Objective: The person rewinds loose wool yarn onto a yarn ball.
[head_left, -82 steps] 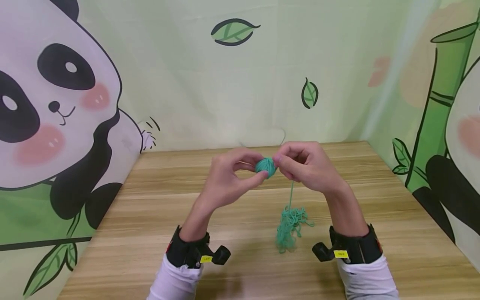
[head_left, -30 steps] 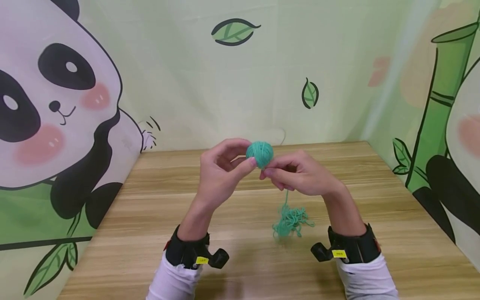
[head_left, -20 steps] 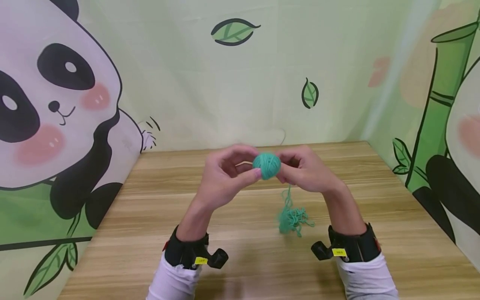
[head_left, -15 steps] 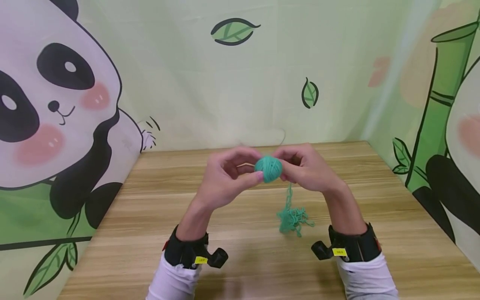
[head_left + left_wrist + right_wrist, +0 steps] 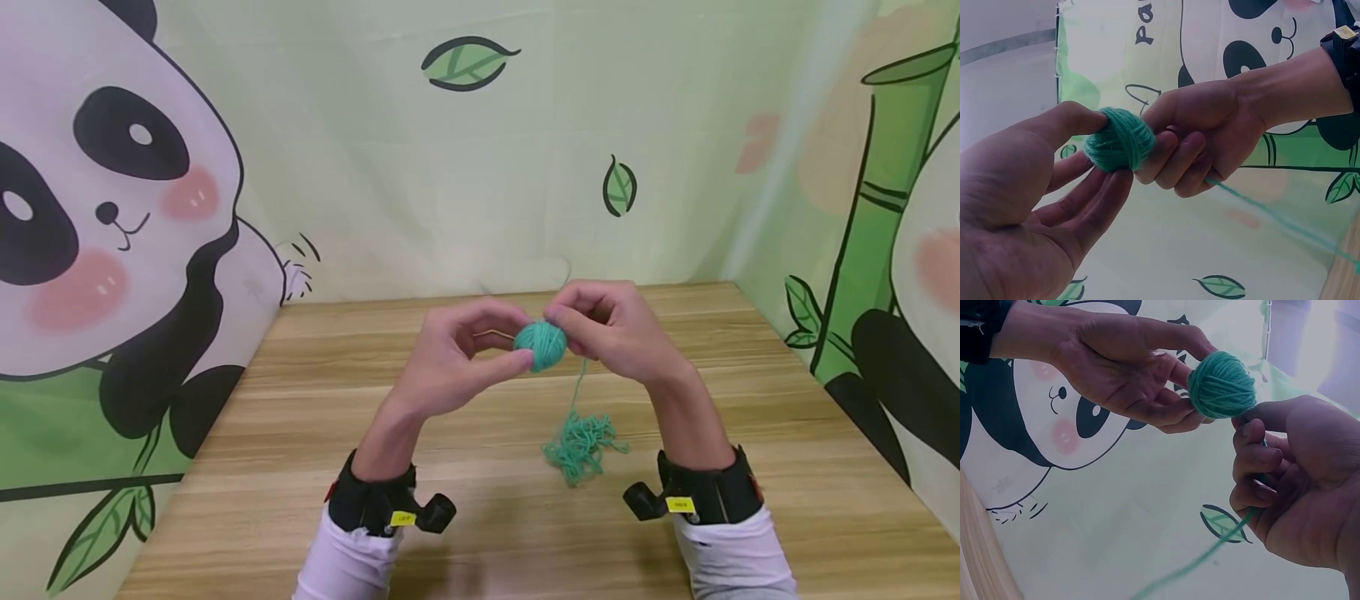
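A small teal yarn ball (image 5: 541, 345) is held up over the table, between the thumb and fingertips of my left hand (image 5: 450, 362). Close against its right side, my right hand (image 5: 618, 333) pinches the yarn strand (image 5: 1204, 557) with thumb and forefinger, the other fingers curled round it. From that hand the strand runs down to a loose tangle of the same yarn (image 5: 583, 446) on the table. In the left wrist view the wound ball (image 5: 1119, 140) shows wraps in several directions.
The wooden table (image 5: 315, 400) runs back to a fabric backdrop (image 5: 360, 167) printed with pandas, leaves and bamboo. Black straps with small cameras (image 5: 435, 514) sit on both wrists, over white sleeves.
The right hand has circled round the ball, passing below and behind it, and is now at its upper right. The ball has turned and shifted in the left fingers; the tangle has moved slightly.
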`<state>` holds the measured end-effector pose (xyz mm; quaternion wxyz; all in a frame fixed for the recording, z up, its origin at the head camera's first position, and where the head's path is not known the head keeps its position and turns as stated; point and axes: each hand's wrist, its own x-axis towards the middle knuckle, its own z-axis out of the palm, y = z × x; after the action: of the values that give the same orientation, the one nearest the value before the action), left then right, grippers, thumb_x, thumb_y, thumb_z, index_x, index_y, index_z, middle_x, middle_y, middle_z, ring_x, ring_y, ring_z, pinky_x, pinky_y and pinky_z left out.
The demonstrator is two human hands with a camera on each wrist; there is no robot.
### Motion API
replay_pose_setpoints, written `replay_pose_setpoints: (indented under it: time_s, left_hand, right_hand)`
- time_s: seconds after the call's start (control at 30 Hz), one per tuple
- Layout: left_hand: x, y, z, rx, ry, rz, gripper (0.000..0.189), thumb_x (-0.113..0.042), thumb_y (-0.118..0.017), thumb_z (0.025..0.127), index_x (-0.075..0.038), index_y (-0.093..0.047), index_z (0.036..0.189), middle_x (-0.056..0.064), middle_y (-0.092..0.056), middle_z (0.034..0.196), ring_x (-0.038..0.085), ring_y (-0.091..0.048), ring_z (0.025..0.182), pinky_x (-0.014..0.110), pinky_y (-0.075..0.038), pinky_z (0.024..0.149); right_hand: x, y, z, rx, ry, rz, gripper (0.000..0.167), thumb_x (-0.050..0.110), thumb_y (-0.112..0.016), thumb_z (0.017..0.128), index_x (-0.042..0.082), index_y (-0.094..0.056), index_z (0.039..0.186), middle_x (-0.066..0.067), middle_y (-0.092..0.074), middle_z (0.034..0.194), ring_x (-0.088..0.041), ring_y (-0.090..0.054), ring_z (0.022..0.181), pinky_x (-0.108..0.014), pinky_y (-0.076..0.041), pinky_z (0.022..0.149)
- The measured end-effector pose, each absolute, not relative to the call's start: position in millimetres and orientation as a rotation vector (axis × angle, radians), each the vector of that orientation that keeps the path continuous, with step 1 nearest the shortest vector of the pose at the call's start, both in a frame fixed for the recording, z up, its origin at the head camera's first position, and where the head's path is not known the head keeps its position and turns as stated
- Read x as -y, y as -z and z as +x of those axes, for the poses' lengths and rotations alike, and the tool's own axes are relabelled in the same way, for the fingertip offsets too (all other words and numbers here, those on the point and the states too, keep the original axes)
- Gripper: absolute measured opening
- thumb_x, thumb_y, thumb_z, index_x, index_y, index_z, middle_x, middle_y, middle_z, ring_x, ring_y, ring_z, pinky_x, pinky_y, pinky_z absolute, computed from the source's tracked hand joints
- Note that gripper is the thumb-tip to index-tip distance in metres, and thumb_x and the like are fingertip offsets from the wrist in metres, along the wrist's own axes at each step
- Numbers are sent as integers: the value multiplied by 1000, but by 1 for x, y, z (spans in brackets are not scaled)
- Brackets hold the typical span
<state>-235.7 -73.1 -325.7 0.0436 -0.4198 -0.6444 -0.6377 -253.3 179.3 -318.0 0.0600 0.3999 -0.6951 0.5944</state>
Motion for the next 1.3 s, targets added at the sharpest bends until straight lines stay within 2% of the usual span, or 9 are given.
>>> replay_pose_setpoints:
  time_s: [0.37,0.7,0.87,1.0,1.17,1.3]
  left_hand:
    - [73,327,-237,2067,1931,-1187,27,10,-80,94,10,-76,121,30,-78,115,12,-80,99,39,-73,95]
    - [73,325,-237,2079,1946,-1145,28,7,-81,95,8,-76,122,28,-79,116,13,-79,98,39,-73,93]
    - [72,325,-238,2040,1974,-1133,28,7,-78,99,7,-75,127,27,-79,120,13,-79,104,37,-73,92]
    - [72,326,-240,2016,1984,-1126,29,6,-76,102,5,-73,131,27,-78,124,14,-79,110,38,-73,97]
    - [70,327,-240,2010,1978,-1106,30,7,-76,102,5,-72,132,28,-77,127,14,-79,115,41,-72,102]
    - [69,327,-240,2008,1977,-1083,30,7,-76,102,6,-72,132,27,-77,129,14,-79,116,39,-72,102]
  right_hand:
    - [-179,315,-249,1991,-1801,1231,19,-11,-58,108,-6,-73,99,-1,-50,66,-18,-36,49,-36,-23,41]
    - [-181,316,-249,2018,-1739,1210,16,-3,-63,110,-3,-75,100,1,-53,66,-16,-37,49,-33,-26,41]
    - [-179,315,-250,1974,-1717,1218,11,-1,-67,109,-4,-76,104,0,-53,66,-15,-37,49,-32,-26,41]
    - [-175,316,-251,1916,-1703,1206,7,-5,-69,107,-5,-76,105,1,-53,66,-13,-40,52,-31,-28,43]
    - [-171,316,-251,1868,-1702,1170,13,-14,-67,101,-6,-77,103,2,-57,67,-12,-43,53,-31,-30,43]
    - [-169,317,-251,1873,-1695,1122,14,-14,-68,100,-4,-77,103,4,-60,68,-11,-44,53,-30,-31,43]
